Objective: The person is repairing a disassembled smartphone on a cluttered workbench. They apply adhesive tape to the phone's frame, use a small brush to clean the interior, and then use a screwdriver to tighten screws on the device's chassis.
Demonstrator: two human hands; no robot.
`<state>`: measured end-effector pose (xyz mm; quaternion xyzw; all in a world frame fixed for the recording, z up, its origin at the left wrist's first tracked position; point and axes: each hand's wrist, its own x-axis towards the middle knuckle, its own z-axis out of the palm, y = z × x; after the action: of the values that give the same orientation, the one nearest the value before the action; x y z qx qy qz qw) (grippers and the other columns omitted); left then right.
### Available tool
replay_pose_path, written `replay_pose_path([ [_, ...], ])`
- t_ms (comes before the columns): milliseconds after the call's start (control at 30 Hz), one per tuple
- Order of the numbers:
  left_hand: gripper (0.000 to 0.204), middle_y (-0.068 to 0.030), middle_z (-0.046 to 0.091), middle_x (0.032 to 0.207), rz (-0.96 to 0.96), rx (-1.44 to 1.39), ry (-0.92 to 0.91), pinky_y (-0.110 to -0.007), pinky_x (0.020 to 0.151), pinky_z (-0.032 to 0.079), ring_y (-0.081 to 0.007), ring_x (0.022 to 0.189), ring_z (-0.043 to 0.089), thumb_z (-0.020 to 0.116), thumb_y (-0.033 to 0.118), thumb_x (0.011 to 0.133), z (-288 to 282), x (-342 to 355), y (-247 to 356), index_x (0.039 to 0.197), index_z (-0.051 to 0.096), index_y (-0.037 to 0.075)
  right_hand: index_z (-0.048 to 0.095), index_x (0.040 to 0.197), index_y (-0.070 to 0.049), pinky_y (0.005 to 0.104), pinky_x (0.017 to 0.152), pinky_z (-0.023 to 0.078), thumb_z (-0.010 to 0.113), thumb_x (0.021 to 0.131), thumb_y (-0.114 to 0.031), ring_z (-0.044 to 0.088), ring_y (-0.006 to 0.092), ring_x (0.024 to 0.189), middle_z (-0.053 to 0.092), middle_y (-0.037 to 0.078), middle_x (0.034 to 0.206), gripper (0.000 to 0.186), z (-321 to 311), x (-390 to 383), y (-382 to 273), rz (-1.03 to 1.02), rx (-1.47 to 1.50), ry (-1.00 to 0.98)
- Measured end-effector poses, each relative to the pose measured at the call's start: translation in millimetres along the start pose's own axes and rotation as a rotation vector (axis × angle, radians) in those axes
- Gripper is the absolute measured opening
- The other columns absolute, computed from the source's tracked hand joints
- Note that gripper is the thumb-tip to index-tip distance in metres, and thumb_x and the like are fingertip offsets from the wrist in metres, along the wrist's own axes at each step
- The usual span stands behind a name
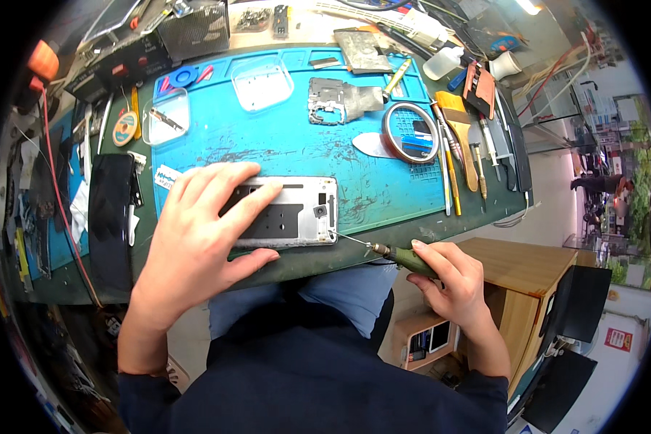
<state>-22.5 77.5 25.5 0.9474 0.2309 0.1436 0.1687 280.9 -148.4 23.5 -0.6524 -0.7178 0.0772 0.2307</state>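
A silver phone frame with dark cut-outs and a small square camera opening lies flat near the front edge of the blue work mat. My left hand steadies it, fingers spread across its left part and thumb along the near edge. That end of the frame is hidden under the hand. In my right hand is a green-handled tool with a metal collar and a long thin tip. Its tip reaches the frame's right end, by the near corner; exact contact is too small to tell.
On the blue mat lie a phone board part, a tape roll and two clear trays. Brushes and slim tools line the right side. A dark phone screen lies left. A wooden cabinet stands right.
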Motion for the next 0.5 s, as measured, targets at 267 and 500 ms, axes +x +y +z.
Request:
replay_pose_path([
  [267,0.053,-0.0109,0.069,0.127,0.015,0.065,0.167,-0.045,0.099,0.048,-0.0321,0.118,0.064,0.089,0.023,0.079,14,-4,30,0.127,0.073,0.007,0.072,0.137,-0.009,0.0349,0.067,0.059,0.092,0.075,-0.008,0.073,0.0256,0.080,0.074,0.010,0.105,0.065,4,-2,-16,0.086,0.186,0.043],
  [500,0.017,-0.0033,0.074,0.093,0.202,-0.398,0.221,-0.036,0.074,0.052,-0.0245,0.084,0.071,0.085,0.007,0.084,21,-11,33,0.096,0.074,0.005,0.072,0.138,-0.012,0.0350,0.064,0.057,0.090,0.076,-0.009,0.071,0.0243,0.076,0.073,0.007,0.099,0.064,-6,-5,-29,-0.023,0.159,-0.067],
])
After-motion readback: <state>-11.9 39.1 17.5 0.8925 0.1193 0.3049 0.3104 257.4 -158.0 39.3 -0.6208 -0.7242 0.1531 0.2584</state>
